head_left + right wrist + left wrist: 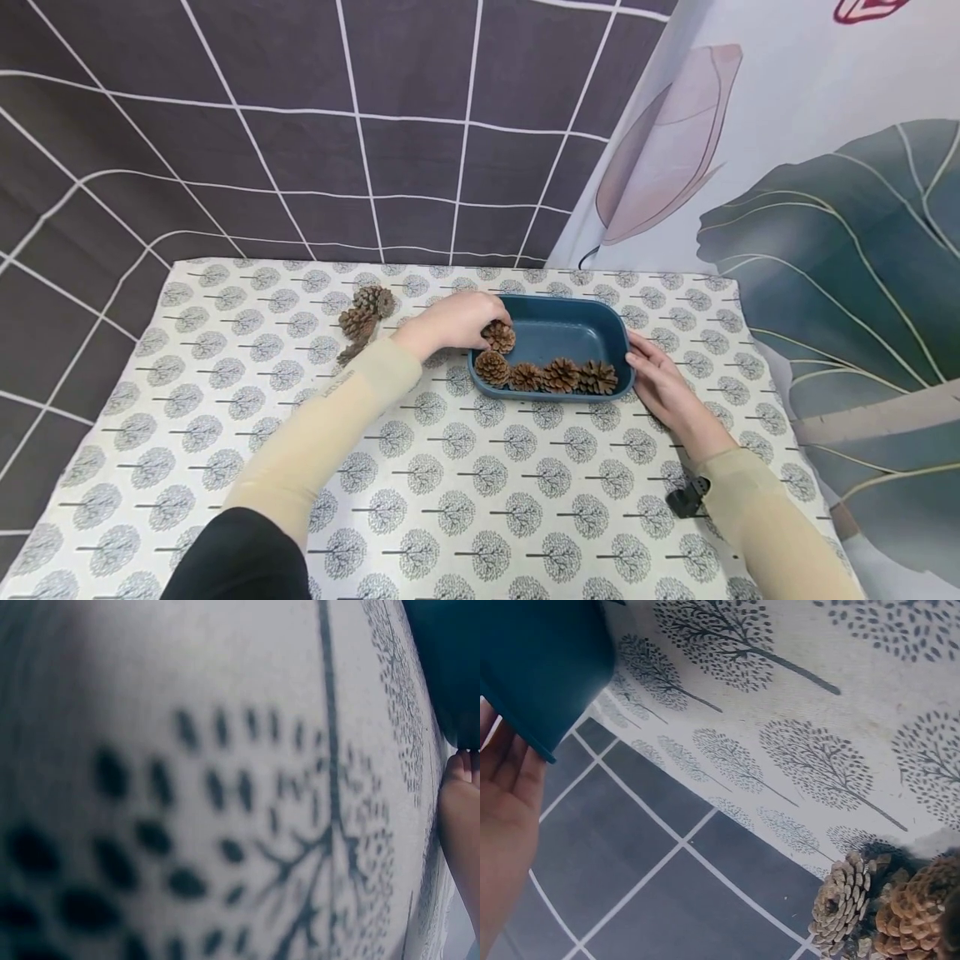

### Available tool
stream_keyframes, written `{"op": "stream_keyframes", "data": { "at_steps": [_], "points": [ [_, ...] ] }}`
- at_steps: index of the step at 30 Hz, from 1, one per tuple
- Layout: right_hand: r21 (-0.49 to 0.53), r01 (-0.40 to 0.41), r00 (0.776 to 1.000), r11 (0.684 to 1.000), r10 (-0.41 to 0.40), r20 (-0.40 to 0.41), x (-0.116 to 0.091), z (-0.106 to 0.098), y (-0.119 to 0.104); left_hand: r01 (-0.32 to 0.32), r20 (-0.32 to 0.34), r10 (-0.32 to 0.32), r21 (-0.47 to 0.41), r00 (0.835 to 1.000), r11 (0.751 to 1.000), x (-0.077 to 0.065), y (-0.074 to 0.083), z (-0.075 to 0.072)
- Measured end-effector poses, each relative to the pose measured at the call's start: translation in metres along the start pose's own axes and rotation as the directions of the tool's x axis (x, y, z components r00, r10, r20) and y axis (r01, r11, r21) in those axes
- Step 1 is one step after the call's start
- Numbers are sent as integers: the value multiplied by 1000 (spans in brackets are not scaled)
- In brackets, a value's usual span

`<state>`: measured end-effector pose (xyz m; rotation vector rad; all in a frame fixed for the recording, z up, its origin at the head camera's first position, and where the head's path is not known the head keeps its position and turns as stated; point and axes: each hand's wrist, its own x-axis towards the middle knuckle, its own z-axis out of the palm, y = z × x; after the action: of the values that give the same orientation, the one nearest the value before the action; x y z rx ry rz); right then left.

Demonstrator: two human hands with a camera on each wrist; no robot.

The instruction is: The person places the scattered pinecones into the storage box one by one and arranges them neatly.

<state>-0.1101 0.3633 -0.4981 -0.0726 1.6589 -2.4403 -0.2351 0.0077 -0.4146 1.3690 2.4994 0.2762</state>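
A dark blue oblong tub [570,317] stands on the cloth. My left hand [459,321] reaches over its left end in the head view, fingers pinching a brown pine cone [499,337] inside the tub. Along the tub's near wall lies a row of several more pine cones [561,376]. My right hand [662,383] rests its fingers against the outside of the tub's right end. In the left wrist view the left hand [506,802] is at the tub's rim, its fingertips hidden behind the wall. The right wrist view catches only part of the right hand [461,810] beside the tub.
Several loose pine cones [365,315] lie clustered on the cloth left of the tub, near the left forearm. A white tree-print cloth [420,500] covers the table. Behind it rises a dark gridded backdrop [300,150], with a floral curtain [825,250] on the right.
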Motion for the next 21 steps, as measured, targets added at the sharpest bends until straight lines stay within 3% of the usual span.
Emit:
{"op": "stream_keyframes", "data": {
  "at_steps": [10,21],
  "points": [
    [-6,4,1000,1000,-4,-7,-1,2,0,25,49,-23,-29,999,999,1,1,-1],
    [-33,-2,1000,999,2,-9,-1,2,-1,24,37,-23,-33,999,999,-1,2,0]
  ]
}}
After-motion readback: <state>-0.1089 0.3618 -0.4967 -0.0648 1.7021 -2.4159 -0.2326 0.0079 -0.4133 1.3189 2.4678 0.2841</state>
